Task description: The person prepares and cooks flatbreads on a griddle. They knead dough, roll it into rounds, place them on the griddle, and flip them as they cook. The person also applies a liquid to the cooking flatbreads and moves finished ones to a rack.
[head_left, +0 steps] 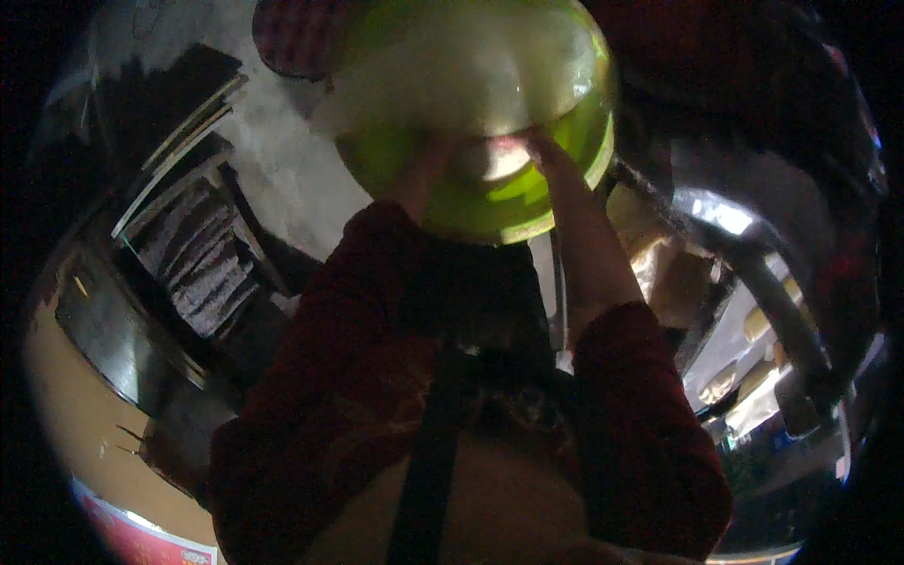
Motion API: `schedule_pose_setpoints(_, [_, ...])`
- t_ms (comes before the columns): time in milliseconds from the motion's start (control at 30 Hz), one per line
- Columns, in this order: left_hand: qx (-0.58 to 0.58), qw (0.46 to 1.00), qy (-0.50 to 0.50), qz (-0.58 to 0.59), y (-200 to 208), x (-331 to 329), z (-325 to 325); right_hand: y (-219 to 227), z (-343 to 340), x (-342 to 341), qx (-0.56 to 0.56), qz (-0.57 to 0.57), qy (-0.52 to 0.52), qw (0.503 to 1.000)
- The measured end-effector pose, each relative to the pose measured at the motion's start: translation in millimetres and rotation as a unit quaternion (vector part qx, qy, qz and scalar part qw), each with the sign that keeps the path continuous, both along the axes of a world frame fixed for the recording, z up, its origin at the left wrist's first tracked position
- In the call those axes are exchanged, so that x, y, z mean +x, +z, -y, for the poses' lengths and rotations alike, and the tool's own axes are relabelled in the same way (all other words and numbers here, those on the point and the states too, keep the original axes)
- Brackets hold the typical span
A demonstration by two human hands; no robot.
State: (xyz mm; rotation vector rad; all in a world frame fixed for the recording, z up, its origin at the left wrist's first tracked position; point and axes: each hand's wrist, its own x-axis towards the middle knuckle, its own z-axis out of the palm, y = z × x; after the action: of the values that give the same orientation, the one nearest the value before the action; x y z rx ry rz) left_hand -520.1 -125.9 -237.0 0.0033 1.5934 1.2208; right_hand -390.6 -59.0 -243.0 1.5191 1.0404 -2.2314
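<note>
1. Far left, a dark slatted structure (202, 259) leans over a pale wall or floor surface; the picture is too dim to tell what it is.
2. Top left of centre, a red-and-white checked cloth (297, 36) shows just beside the rim of the bowl.
3. The left hand (424, 160) reaches up from a dark red sleeve (330, 377) and meets the underside of the bowl; its fingers lie against the plastic, though how far they are spread cannot be told.
4. The large lime-green bowl (476, 113) fills the top centre, raised in front of the person, with both hands under it. Something pale fills its inside.
5. The right hand (541, 151) comes up on a bare forearm and presses its fingertips against the bowl's lower rim; whether it curls over the edge is hidden by glare.
6. To the right, a cluttered area with pale boxes (673, 273) and yellowish rounded items (758, 325) sits well apart from the bowl.
</note>
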Motion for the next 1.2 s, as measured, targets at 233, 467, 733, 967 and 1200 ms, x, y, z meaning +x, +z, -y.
schedule_pose_setpoints(233, [-0.011,1.0,-0.028,0.004,1,4,6,-3,-1,1,-0.041,-0.013,-0.03,0.999])
schedule_pose_setpoints(467, [-0.021,0.998,-0.063,0.01,12,15,15,11,27,10,-0.05,-0.016,-0.135,0.99])
schedule_pose_setpoints(733, [-0.024,0.993,-0.114,0.021,31,22,18,36,53,9,-0.066,-0.05,-0.281,0.956])
schedule_pose_setpoints(967, [-0.03,0.982,-0.135,0.127,65,6,48,65,65,23,-0.075,-0.116,-0.337,0.931])
schedule_pose_setpoints(1200, [-0.002,0.937,-0.147,0.316,139,0,77,177,96,83,0.322,-0.182,-0.059,0.927])
